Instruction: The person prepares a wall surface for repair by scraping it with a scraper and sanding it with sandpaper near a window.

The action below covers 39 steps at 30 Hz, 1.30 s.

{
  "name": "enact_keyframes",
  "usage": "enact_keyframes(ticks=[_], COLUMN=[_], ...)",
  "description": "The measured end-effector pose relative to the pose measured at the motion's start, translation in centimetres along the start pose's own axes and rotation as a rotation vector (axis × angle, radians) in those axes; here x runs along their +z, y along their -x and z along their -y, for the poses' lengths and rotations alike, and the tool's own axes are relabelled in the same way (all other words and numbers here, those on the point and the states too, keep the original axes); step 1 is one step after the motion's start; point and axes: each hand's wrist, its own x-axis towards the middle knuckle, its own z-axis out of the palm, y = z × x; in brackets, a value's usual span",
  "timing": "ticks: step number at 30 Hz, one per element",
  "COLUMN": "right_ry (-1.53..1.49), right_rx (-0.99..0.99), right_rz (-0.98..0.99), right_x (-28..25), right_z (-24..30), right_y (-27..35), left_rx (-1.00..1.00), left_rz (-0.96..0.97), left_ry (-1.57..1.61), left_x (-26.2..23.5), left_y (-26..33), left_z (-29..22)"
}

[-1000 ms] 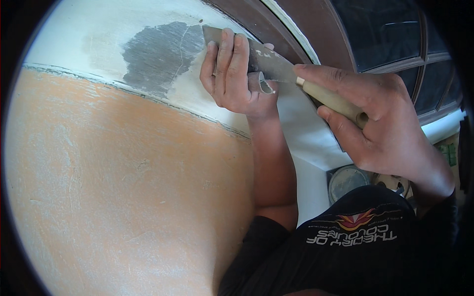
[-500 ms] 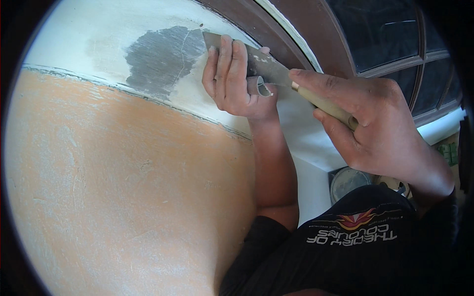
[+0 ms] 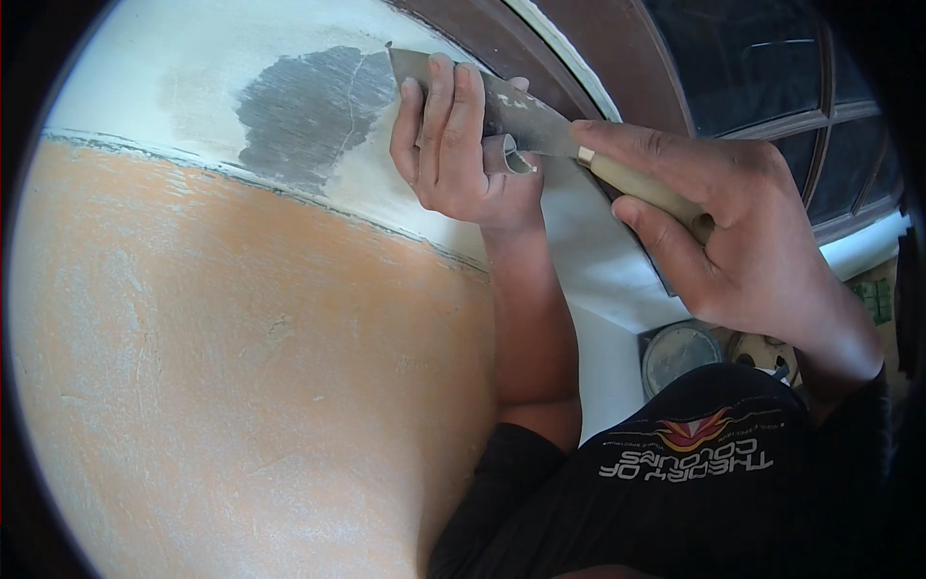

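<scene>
My right hand (image 3: 748, 232) is wrapped round the pale handle (image 3: 646, 183) of a putty knife, with the index finger stretched along it. Its metal blade (image 3: 540, 125), smeared with white, reaches left to my left hand (image 3: 458, 145). The left fingers are closed over a flat metal scraper blade (image 3: 410, 66), whose corner is near the wall. A rolled, open-ended tube-like edge (image 3: 509, 154) shows beside the left palm. Where the two blades overlap is partly hidden by the fingers. Left of them is a grey patch (image 3: 299, 116) with a thin crack, on the white wall band (image 3: 203, 58).
The orange, scuffed lower wall (image 3: 260, 357) fills the left side below a rough dark line. A brown frame with dark glass panes (image 3: 752, 68) stands at the upper right. Below my right arm are a round lidded container (image 3: 680, 357) and another round tan object (image 3: 767, 357).
The putty knife and my right hand have shifted a little to the right and up. My left hand with the scraper blade has risen slightly. The view has moved a little too.
</scene>
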Motion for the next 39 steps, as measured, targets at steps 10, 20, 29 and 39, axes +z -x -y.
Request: enact_keyframes(ticks=[10,20,29,39], right_ry=[0.000,0.028,0.023,0.089], right_rx=[0.076,0.047,0.027,0.009], right_rz=[0.086,0.067,0.013,0.060], right_x=[-0.7,-1.0,-1.1,-1.1], right_z=[1.1,0.8,0.1,0.6], right_y=[-0.3,-0.1,0.0,-0.6], left_rx=[0.013,0.068,0.058,-0.029], left_rz=[-0.084,-0.054,-0.029,-0.107], left_ry=[0.052,0.062,0.018,-0.088], left_x=[0.7,0.5,0.6,1.2], left_y=[0.1,0.4,0.0,0.2], left_z=[0.1,0.3,0.2,0.2])
